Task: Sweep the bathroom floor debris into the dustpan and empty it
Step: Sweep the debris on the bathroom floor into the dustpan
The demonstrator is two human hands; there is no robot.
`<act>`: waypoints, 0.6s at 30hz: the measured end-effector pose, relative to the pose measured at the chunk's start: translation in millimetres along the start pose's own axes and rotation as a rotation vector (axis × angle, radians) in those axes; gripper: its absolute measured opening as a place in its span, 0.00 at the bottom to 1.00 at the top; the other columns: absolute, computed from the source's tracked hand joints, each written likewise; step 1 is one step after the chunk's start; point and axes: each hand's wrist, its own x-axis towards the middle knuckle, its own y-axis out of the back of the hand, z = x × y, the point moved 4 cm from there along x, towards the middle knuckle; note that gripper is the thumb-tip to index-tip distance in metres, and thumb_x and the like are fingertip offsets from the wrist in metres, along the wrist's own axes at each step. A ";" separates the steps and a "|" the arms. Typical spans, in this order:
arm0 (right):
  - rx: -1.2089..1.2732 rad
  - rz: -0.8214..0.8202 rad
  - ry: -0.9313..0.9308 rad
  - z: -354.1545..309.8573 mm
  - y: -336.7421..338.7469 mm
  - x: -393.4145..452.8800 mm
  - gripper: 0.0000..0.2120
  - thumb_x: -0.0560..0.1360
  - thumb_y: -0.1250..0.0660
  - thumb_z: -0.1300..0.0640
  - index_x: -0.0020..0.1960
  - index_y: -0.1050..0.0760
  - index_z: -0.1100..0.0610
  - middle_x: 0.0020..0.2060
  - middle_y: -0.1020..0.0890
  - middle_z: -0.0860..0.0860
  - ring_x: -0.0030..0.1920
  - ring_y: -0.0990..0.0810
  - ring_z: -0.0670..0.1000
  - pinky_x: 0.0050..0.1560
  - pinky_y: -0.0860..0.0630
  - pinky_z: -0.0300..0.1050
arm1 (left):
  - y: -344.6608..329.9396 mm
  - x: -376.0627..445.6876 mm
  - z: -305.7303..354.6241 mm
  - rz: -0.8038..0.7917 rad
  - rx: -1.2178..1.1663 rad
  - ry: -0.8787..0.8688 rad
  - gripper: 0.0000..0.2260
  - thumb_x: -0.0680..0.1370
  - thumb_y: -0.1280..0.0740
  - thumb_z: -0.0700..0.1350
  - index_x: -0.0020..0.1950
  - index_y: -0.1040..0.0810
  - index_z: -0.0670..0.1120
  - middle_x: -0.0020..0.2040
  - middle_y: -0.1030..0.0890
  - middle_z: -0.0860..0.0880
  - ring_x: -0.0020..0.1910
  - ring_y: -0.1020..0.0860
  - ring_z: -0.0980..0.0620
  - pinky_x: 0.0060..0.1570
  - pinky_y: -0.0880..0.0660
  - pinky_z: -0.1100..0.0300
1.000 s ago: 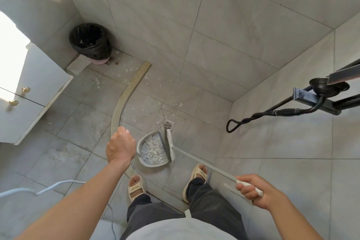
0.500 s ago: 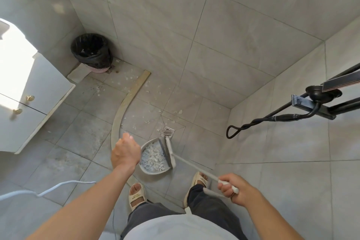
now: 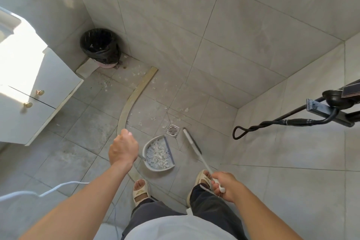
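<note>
A grey dustpan [image 3: 158, 167] holds a heap of white debris [image 3: 157, 154]. My left hand [image 3: 123, 150] grips the top of its long handle, to the pan's left. My right hand [image 3: 224, 184] grips the white handle of the broom [image 3: 191, 144], whose head lies apart from the pan's mouth, to the right of the floor drain [image 3: 173, 130]. More white scraps [image 3: 136, 76] are scattered over the tiles near the curved threshold strip and the bin. A bin [image 3: 100, 46] lined with a black bag stands in the far left corner.
A white cabinet [image 3: 39, 91] stands at the left. A curved threshold strip [image 3: 132, 99] crosses the floor. A black hose and bracket [image 3: 292, 121] jut out from the right wall. A white cable [image 3: 48, 191] trails over the floor at lower left. My sandalled feet [image 3: 140, 191] are just behind the pan.
The broom head has swung right, away from the dustpan's mouth. My right hand has drawn in toward my leg. The view has tilted up, so the bin sits lower in frame.
</note>
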 end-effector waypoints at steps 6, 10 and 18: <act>0.331 -0.238 -0.110 -16.2 58.0 -24.5 0.07 0.81 0.43 0.62 0.46 0.31 0.64 0.28 0.32 0.55 0.16 0.37 0.43 0.12 0.43 0.31 | -3.7 6.6 15.7 -0.010 -0.005 -0.001 0.13 0.83 0.48 0.45 0.49 0.28 0.41 0.45 0.21 0.38 0.41 0.25 0.39 0.38 0.31 0.51; 0.417 -0.293 -0.149 -0.5 62.6 -30.8 0.06 0.79 0.41 0.61 0.44 0.32 0.62 0.26 0.32 0.54 0.16 0.37 0.43 0.11 0.42 0.32 | -4.4 13.0 26.4 -0.025 -0.007 -0.008 0.14 0.83 0.48 0.45 0.51 0.27 0.39 0.47 0.20 0.37 0.41 0.26 0.41 0.38 0.32 0.52; 0.293 -0.113 -0.006 15.3 -11.4 -5.4 0.11 0.81 0.41 0.63 0.61 0.29 0.53 0.29 0.29 0.55 0.19 0.35 0.45 0.15 0.40 0.33 | 3.7 26.1 40.4 -0.085 -0.011 0.015 0.14 0.83 0.48 0.45 0.56 0.26 0.38 0.53 0.21 0.35 0.50 0.22 0.35 0.43 0.31 0.51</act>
